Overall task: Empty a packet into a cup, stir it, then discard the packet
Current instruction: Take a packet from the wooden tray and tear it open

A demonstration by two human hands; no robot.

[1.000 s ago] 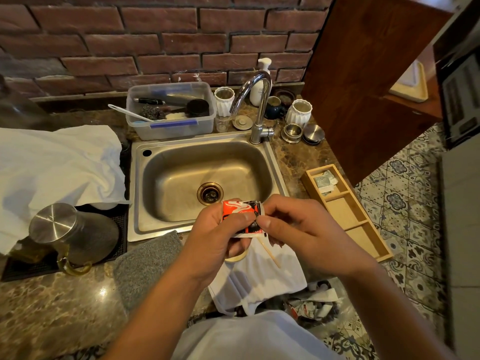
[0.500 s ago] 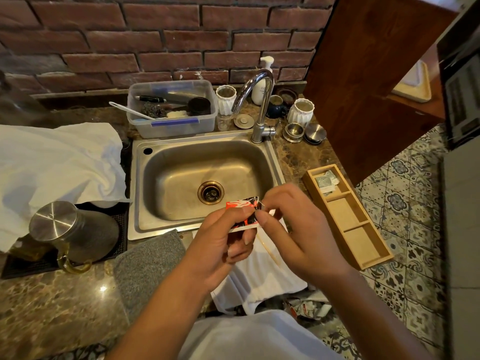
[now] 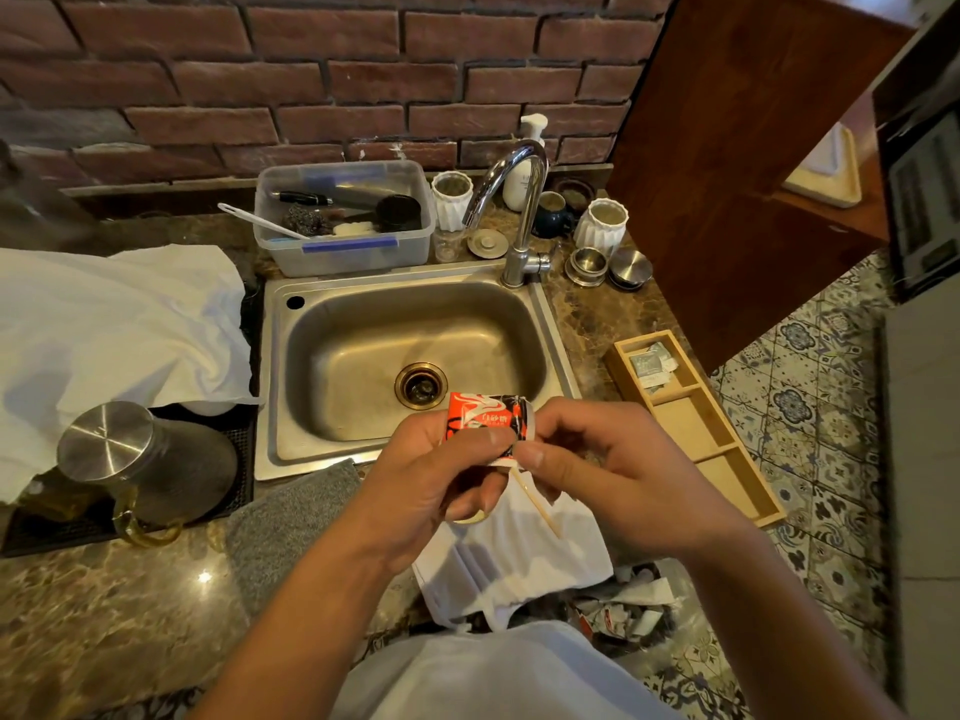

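A small red, white and black packet (image 3: 485, 419) is held upright in front of me, over the sink's front edge. My left hand (image 3: 431, 480) grips its left and lower side with thumb across the front. My right hand (image 3: 597, 459) pinches its right edge between thumb and fingers. A thin wooden stick (image 3: 537, 506) slants down below the packet over a white cloth (image 3: 514, 553). Under my left hand a pale round rim (image 3: 470, 518) shows, mostly hidden; I cannot tell what it is.
Steel sink (image 3: 311, 449) with tap (image 3: 519, 210) lies ahead. A plastic tub (image 3: 343, 252) of utensils and several cups stand behind it. A steel-lidded jug (image 3: 104, 449) sits left, a wooden compartment tray (image 3: 691, 423) right. Crumpled wrappers in a bin (image 3: 618, 610) lie below the counter.
The packet has turned from lying flat to face me upright. Both hands shifted slightly nearer the sink's front edge, and the stick shows again below them.
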